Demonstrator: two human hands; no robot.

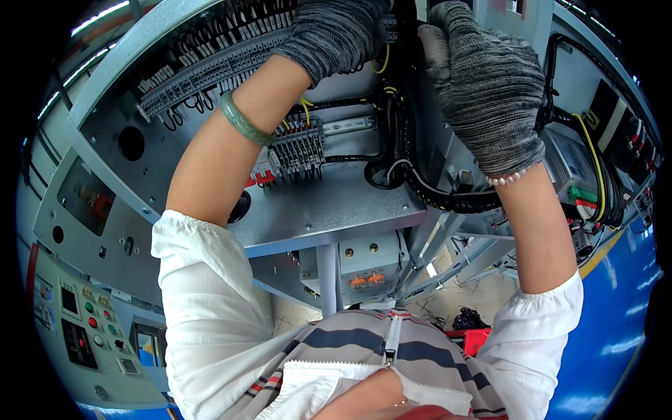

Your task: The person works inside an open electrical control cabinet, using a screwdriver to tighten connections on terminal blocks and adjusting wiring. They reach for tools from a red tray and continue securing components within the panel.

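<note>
My left hand (339, 38), in a dark grey knitted glove, reaches up to the top edge of the picture, beside a black wire bundle (406, 84). Its fingers are curled, with the tips out of sight. To the right of that bundle is my right hand (490, 98), gloved alike, its thumb and fingers bent inward. What either hand grips is hidden. Behind my left wrist runs a long grey terminal strip (217, 70) with many dark, labelled wires. Below my left forearm sits a shorter terminal block (297, 150) with red and yellow wires.
A metal cabinet frame (105, 154) surrounds my arms. Thick black sleeved cable (455, 201) loops under my right hand. A panel with buttons (91, 322) stands at lower left. Wired components (581, 175) are at right, above a blue floor (616, 315). A grey box (371, 259) sits below.
</note>
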